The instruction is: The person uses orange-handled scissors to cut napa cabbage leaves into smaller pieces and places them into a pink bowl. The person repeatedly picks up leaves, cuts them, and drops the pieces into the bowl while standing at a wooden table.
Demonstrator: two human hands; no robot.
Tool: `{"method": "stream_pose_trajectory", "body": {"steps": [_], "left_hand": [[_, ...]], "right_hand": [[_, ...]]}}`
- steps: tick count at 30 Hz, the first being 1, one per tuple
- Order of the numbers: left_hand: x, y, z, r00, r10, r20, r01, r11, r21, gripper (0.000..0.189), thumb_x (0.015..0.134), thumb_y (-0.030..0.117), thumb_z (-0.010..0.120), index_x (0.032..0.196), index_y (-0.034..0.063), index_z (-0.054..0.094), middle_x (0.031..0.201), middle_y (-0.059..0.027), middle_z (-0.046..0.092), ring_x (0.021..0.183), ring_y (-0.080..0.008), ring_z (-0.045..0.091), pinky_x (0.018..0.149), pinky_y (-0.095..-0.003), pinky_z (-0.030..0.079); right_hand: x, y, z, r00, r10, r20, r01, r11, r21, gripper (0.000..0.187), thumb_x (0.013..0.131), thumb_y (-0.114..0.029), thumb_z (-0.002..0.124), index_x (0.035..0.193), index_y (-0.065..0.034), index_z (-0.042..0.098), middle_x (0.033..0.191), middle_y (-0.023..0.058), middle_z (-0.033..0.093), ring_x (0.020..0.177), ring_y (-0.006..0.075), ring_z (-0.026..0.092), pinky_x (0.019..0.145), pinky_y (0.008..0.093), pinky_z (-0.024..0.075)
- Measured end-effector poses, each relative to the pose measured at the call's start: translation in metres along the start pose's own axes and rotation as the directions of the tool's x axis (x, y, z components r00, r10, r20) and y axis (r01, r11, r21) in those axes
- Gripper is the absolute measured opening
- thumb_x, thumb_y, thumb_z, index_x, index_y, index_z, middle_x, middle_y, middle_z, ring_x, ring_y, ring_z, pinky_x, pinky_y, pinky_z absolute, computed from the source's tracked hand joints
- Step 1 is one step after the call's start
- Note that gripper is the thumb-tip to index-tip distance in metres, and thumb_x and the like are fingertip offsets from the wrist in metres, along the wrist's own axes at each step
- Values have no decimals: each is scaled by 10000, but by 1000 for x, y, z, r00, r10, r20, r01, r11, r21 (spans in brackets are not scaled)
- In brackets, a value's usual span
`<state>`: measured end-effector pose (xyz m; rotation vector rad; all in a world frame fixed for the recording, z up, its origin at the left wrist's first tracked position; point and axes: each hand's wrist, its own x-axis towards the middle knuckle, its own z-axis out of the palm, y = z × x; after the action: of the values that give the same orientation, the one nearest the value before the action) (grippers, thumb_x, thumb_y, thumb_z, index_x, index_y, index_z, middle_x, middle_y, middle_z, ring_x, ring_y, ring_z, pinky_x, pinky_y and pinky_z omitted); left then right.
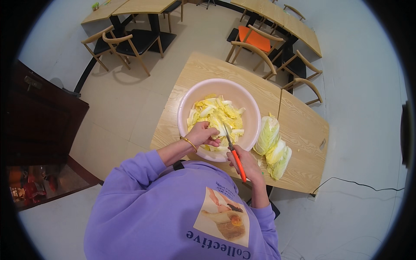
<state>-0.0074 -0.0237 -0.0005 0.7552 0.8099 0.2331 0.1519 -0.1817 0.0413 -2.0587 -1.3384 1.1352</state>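
Note:
Before me a large pale pink plastic basin (pixel 182 110) holds cut pieces of napa cabbage (pixel 208 105), yellow and white. My left hand (pixel 204 134) is over the basin's near part, its fingers pinching a cabbage leaf (pixel 217 125). In my right hand (pixel 247 161), at the near right rim, is a pair of scissors (pixel 238 164) with orange handles. Their narrow metal blades point away from me and touch or lie just over the leaf. My right palm hides part of the handles. Right of the basin lie a napa cabbage (pixel 268 133) and another cabbage piece (pixel 279 159).
The basin stands on a light wood table (pixel 203 66), joined on the right to a second tabletop (pixel 304 130). Wooden chairs (pixel 256 48) and more tables stand beyond. A dark wooden door (pixel 45 107) is at left; a black cable (pixel 354 185) runs along the right wall.

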Motion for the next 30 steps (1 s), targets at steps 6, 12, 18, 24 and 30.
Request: {"method": "stream_pose_trajectory", "body": {"steps": [6,12,18,24,30], "left_hand": [[-4,-1,1,1000,14,-20,-14,1000,-15,299,882,84,643,1136,-48,557,1016,-132,643,785,-203,694,670,-300,627],[-7,-1,3,993,104,-50,-104,995,1,303,882,91,645,1137,-51,563,1001,-129,651,776,-201,697,664,-299,626],[-4,-3,0,998,61,9,-61,998,1,285,868,76,652,1110,-52,572,910,-118,662,750,-199,695,647,-302,621],[-6,0,-5,996,-78,40,76,996,46,263,868,78,653,1083,-48,570,896,-121,658,737,-197,691,660,-317,620],[-12,1,-18,994,-102,50,97,992,81,301,885,62,645,1139,-67,550,989,-151,657,803,-221,702,703,-318,623]], "right_hand": [[-2,-2,4,999,-31,-28,30,999,-25,323,929,-276,576,1096,0,590,752,234,626,722,398,627,659,456,473],[-1,-3,11,999,47,-15,-46,997,66,292,912,-276,594,1063,-26,614,743,216,634,712,384,635,650,450,480],[11,3,21,995,-65,-78,63,998,-20,271,951,-258,570,1043,-4,591,668,47,592,561,129,585,516,285,464],[24,9,25,1000,-5,-13,7,988,155,268,947,-264,568,992,-1,589,677,82,608,578,166,604,536,301,482],[35,8,15,987,127,103,-157,907,390,291,950,-295,545,927,-5,566,720,105,638,611,172,625,574,304,498]]}}
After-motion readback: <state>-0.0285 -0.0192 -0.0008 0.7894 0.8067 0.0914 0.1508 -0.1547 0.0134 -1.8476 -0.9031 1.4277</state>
